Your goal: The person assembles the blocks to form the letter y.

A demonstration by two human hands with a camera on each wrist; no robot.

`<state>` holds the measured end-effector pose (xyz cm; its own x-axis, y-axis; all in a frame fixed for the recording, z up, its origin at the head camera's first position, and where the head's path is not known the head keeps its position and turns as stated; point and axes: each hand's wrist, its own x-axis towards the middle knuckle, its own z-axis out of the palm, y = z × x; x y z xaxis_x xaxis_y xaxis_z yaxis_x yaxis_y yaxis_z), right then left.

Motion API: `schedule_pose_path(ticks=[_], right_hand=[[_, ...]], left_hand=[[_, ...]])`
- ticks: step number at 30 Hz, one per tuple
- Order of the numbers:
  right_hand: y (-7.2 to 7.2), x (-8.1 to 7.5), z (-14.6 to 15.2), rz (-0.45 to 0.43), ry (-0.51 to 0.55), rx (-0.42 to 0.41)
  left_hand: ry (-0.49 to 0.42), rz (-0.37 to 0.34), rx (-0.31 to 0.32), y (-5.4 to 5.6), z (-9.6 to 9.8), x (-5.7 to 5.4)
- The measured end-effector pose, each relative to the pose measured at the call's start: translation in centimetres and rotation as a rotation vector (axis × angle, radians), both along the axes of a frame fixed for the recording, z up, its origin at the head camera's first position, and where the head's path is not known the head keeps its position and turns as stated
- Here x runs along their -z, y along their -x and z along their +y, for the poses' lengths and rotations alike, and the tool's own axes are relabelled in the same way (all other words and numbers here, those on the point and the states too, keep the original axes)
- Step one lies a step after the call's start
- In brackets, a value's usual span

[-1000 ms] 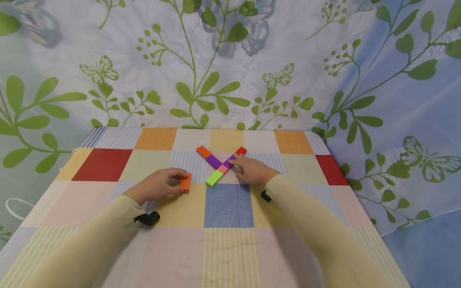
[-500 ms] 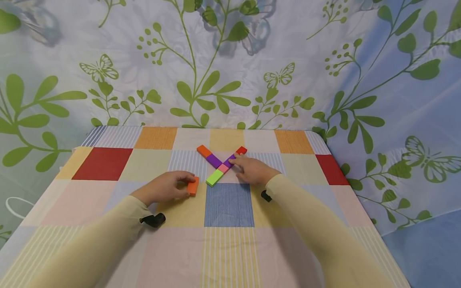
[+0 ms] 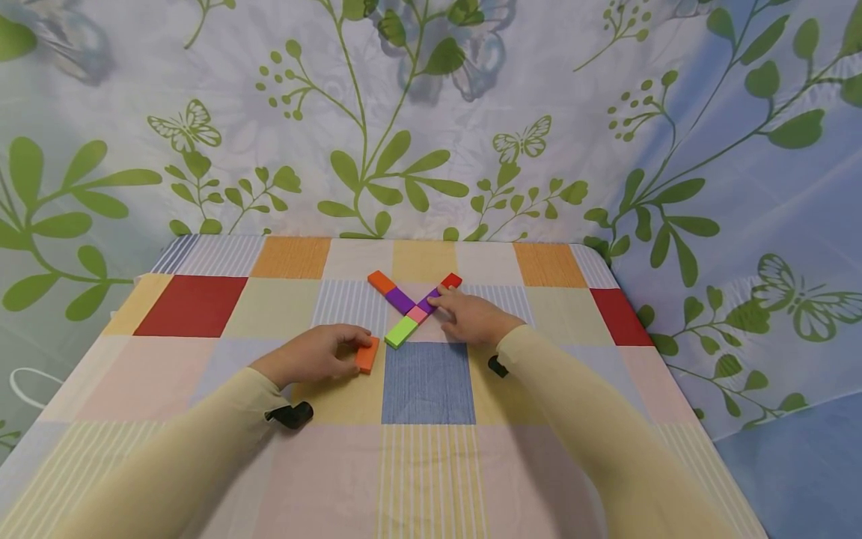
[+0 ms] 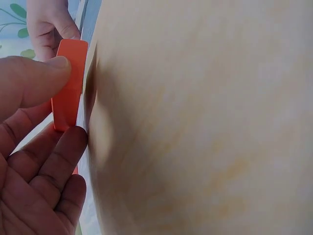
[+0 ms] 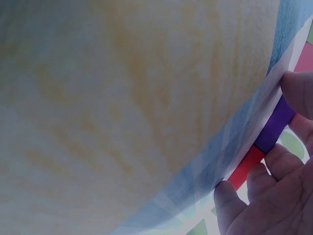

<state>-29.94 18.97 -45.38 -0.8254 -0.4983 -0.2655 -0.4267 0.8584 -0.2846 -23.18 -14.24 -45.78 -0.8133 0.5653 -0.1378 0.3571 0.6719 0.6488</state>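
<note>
My left hand [image 3: 315,356] pinches an orange block [image 3: 367,355] between thumb and fingers; the left wrist view shows the thumb on its face, close over the cloth. To its right, an X-like figure of flat blocks lies on the table. One diagonal has a lime green block [image 3: 401,333], a pink block [image 3: 417,315], a purple block [image 5: 275,126] and a red block [image 3: 453,281]. The other arm has a second purple block [image 3: 400,300] and an orange end block [image 3: 381,282]. My right hand [image 3: 477,318] rests at the first purple block, its fingertips along it and the red one.
A patchwork tablecloth [image 3: 431,471] covers the table. Behind it hangs a curtain [image 3: 269,135] printed with green leaves and butterflies. A white cable [image 3: 30,388] loops at the left edge. Dark wrist straps [image 3: 291,415] show below the cuffs.
My left hand has moved right and slightly nearer with the orange block, which is now more tilted and closer to the lime green block. The right hand and the figure have stayed put.
</note>
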Motion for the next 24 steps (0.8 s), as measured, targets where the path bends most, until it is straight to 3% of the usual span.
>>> schedule_pose_path(ticks=[14, 24], right_hand=[[-0.03, -0.2, -0.02, 0.006, -0.004, -0.012], [-0.12, -0.3, -0.01, 0.003, -0.002, -0.018]], left_hand=[[0.055, 0.029, 0.072, -0.44, 0.5, -0.58], [0.047, 0.024, 0.12, -0.49, 0.53, -0.68]])
